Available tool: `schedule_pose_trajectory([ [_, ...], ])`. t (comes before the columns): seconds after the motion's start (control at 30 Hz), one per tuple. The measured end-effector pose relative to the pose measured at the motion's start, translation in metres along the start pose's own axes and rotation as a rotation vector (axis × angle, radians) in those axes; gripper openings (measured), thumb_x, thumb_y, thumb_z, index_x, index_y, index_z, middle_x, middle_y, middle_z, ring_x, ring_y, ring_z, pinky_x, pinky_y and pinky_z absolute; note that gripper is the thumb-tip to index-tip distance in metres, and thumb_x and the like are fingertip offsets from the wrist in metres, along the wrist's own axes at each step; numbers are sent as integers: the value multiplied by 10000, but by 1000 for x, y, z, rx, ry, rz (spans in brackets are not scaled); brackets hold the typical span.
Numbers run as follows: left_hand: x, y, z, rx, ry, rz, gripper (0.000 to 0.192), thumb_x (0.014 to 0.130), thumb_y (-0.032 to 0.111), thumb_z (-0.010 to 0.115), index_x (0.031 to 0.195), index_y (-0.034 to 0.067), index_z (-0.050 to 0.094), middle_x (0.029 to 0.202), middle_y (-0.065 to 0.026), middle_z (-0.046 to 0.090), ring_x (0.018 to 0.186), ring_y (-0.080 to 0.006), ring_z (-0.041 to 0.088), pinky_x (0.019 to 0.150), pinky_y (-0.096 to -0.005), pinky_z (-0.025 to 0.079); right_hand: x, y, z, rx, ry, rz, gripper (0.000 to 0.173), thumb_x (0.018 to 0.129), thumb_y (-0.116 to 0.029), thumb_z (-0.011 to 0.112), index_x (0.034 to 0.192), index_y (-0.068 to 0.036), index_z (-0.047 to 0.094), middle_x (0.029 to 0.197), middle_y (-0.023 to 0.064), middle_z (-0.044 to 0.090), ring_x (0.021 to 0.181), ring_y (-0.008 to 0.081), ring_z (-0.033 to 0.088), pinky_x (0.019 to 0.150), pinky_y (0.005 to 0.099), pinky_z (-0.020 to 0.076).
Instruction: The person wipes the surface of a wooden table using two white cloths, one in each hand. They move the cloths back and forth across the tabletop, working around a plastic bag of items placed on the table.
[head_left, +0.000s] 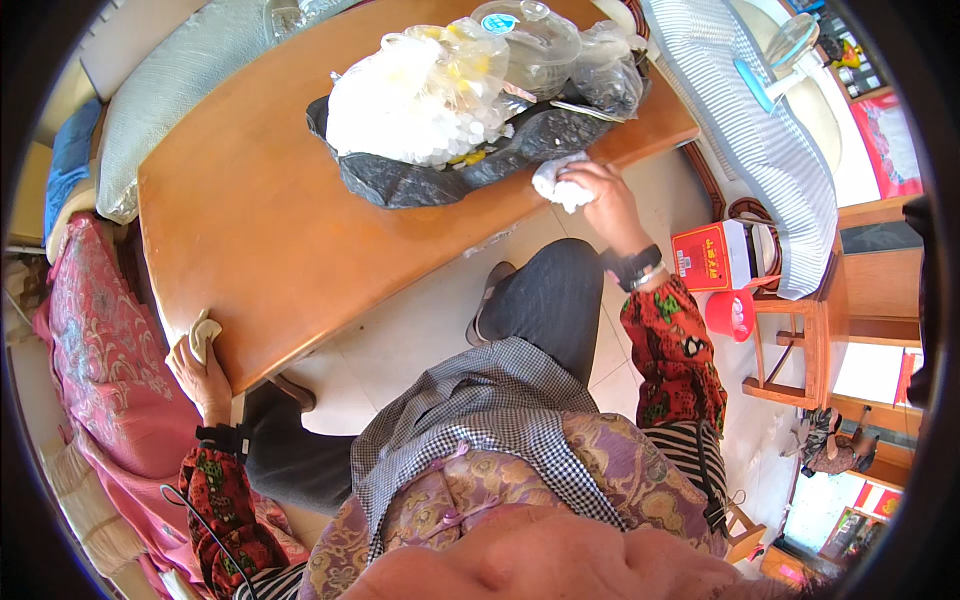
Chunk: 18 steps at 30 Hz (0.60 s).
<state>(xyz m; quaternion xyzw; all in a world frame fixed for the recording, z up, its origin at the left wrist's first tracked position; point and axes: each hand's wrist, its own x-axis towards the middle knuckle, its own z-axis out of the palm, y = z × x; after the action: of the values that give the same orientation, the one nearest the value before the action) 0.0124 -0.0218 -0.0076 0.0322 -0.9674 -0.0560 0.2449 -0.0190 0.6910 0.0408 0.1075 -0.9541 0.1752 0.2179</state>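
Observation:
My right hand (604, 199) grips a crumpled white cloth (562, 182) near the front edge of the wooden table (225, 225), close to its right end. Just beyond the cloth lies a spread black plastic bag (420, 184). On that bag rests a heap of white pieces (405, 105), partly under clear plastic. At the table's left front corner, my left hand (202, 375) holds a folded beige cloth (202, 335) against the edge. What lies under each palm is hidden.
Clear plastic containers (540, 49) and a tied plastic bag (611, 67) stand behind the heap. To the right are a red box (701, 257), a red bin (729, 315), a wooden stool (810, 337) and a fan (780, 67). Another person (832, 446) sits far right.

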Motion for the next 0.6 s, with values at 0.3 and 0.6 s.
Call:
schedule_pose_trajectory([
  [0.3,8,8,-5,58,-66,-40,370,1010,306,633,1297,72,634,1278,-168,636,1212,-410,540,1062,-495,421,-16,-50,36,22,56,-33,345,769,-1,690,1069,-151,769,1148,17,712,1139,287,632,954,401,545],
  [0.6,8,5,-5,28,-41,-48,381,1008,313,634,1295,63,641,1295,-189,629,1183,-416,550,1034,-505,431,-16,-88,35,59,-84,-118,353,786,5,663,1082,-165,754,1173,-24,711,1060,277,617,902,381,545],
])
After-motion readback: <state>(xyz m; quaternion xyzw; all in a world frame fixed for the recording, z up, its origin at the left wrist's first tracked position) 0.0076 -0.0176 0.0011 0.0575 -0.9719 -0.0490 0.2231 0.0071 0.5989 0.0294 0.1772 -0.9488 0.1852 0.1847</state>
